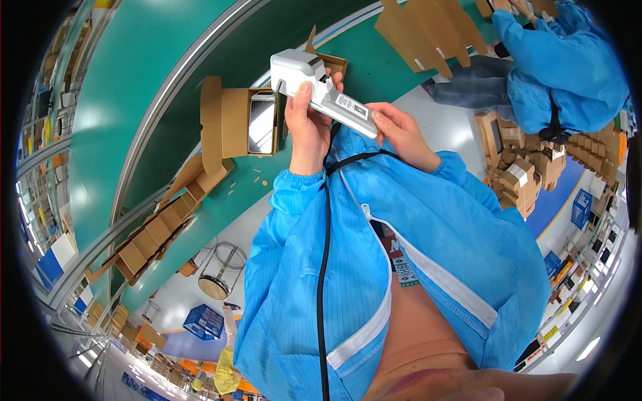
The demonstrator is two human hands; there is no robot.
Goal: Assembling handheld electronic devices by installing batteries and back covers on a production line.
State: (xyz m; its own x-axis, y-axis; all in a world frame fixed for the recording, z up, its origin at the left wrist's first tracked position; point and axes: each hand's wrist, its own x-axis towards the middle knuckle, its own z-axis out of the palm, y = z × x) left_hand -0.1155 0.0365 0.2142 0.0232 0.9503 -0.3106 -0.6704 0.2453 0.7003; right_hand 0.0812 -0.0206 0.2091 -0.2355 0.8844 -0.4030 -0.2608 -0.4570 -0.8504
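A white and grey appliance (328, 93), with a bulky block at one end and a long flat bar bearing a label, is held above the edge of the green bench. My left hand (307, 127) wraps around it near the block, thumb pressed on its near face. At the bar's far right end, the fingers of my right hand (404, 134) pinch its tip. Just left of my left hand lies an open brown carton (231, 123) with its flaps spread. Inside that carton sits a glossy, silvery-white item (262, 123). Another small carton (334, 63) is partly hidden behind the appliance.
Flattened cardboard (428, 33) lies at the far right of the green bench (368, 77); a row of folded cardboard (157, 234) is at left. A co-worker in blue (562, 73) stands at right near piled cartons (521, 174). A stool (215, 286) and a blue crate (204, 322) stand lower left.
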